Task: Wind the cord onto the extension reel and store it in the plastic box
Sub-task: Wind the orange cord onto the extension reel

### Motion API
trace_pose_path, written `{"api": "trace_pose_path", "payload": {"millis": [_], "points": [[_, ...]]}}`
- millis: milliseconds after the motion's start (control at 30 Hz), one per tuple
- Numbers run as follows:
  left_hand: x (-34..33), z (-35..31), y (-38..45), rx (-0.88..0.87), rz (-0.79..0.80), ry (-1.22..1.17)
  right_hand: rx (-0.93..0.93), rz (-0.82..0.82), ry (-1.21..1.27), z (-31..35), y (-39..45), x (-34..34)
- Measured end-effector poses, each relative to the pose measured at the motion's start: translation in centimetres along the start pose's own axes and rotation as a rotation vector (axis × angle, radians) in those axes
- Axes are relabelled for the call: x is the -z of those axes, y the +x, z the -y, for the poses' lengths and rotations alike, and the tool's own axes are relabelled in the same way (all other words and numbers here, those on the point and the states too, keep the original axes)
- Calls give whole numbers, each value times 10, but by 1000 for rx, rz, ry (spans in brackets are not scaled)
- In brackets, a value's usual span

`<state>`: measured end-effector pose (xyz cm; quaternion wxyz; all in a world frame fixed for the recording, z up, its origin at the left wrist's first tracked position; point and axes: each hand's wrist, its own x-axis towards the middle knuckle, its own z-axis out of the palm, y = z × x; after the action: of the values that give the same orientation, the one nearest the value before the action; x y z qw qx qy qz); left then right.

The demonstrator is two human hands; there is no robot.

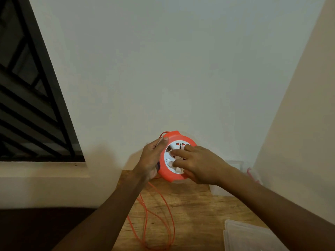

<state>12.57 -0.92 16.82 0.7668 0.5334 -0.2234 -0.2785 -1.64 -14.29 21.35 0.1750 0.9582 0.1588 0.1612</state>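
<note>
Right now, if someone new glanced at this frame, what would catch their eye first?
The bright orange extension reel, held up in front of the pale wall at centre frame. The left hand grips its rim while the right hand lies over its white socket face. Below, loose orange cord trails in loops across the wooden table, with a clear plastic lid at lower right.

Loose cord (164, 211) loops across the table (195, 205) nearside left; a lid (253, 236) and box (233, 178) crowd its right; wall (163, 69) close behind.

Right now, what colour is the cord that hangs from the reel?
Orange, the same as the reel's outer rim; the cord shows best in the head view.
</note>
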Motion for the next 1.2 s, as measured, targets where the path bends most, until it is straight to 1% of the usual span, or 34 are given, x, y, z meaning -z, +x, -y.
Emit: {"api": "trace_pose_path", "payload": {"millis": [133,200,333,500,567,667,733,800,867,933,1000,1033,1100,1200], "points": [[-3,-1,-4,-21,77,104,30,80,-79,1,3,2],[-4,0,-5,-24,89,142,23,79,-105,5,5,-1],[-5,7,-4,0,123,98,4,-2,-122,14,15,-3],[-3,5,-2,10,101,132,28,-76,-267,14,17,-5],[-3,2,-2,9,96,143,-20,-111,-261,13,17,-5],[-6,-1,-4,8,71,101,-236,-169,-158,11,19,-5],[-9,-3,-4,-9,34,68,-393,-238,-88,10,22,-5],[-12,-3,-2,-28,-4,43,-541,-271,-15,8,26,-6],[-17,-1,-1,-32,-67,31,-727,-298,95,6,28,-9],[-21,4,0,-28,-145,32,-917,-306,242,4,28,-11],[-23,10,1,-32,-182,29,-1024,-278,338,5,24,-14],[-24,13,1,-30,-190,32,-1025,-244,321,6,22,-15],[-23,14,1,-25,-188,30,-936,-219,200,8,19,-15],[-17,13,2,-16,-169,33,-680,-319,44,4,12,-10]]}}
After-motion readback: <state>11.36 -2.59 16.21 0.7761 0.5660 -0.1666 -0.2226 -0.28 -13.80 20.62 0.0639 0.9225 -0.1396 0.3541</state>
